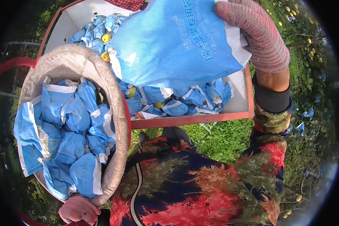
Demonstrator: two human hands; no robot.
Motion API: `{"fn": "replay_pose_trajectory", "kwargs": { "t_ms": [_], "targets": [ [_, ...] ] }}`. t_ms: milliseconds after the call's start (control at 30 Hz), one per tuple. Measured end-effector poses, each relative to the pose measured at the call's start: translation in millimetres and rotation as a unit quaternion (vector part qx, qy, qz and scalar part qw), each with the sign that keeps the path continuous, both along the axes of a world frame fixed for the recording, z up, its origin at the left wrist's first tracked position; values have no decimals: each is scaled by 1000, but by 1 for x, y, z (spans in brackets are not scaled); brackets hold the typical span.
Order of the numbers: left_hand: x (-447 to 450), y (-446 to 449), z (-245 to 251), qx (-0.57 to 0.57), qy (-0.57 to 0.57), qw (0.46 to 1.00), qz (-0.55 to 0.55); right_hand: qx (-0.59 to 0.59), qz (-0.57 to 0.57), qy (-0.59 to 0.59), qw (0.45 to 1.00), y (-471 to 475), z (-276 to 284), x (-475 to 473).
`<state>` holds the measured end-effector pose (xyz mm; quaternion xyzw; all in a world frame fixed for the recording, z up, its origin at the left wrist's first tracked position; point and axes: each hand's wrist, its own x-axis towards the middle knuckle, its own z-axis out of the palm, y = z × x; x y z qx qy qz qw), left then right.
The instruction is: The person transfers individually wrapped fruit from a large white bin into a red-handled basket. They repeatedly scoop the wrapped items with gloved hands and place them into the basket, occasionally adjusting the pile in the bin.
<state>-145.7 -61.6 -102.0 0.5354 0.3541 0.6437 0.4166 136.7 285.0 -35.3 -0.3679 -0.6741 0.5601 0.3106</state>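
My right hand, in a red-and-grey striped knit glove, grips a large blue paper fruit bag by its white torn edge. The bag bears printed writing and hangs close to the camera, over the cart bed; its contents are hidden. At the lower left my left hand, also gloved, is closed at the near edge of a round basket with a cloth-covered rim. Exactly where its fingers hold the basket is partly hidden. Blue paper-wrapped fruits fill the basket.
More wrapped fruits lie in the white-lined, red-framed cart, with a few bare yellow fruits among them. A red-and-black checked cloth shows at its far edge. Grass lies below; branches with yellow fruits stand at the right.
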Motion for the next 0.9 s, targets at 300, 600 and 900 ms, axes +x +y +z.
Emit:
{"fn": "replay_pose_trajectory", "kwargs": {
  "t_ms": [300,600,900],
  "targets": [
    [5,0,2,-34,-42,998,18,95,125,-531,833,27,-219,45],
    [7,-3,-5,18,-81,994,73,-277,177,-491,807,10,-306,79],
    [-35,2,-17,71,-45,959,-272,-218,205,-151,942,18,-205,-6]
  ]
}}
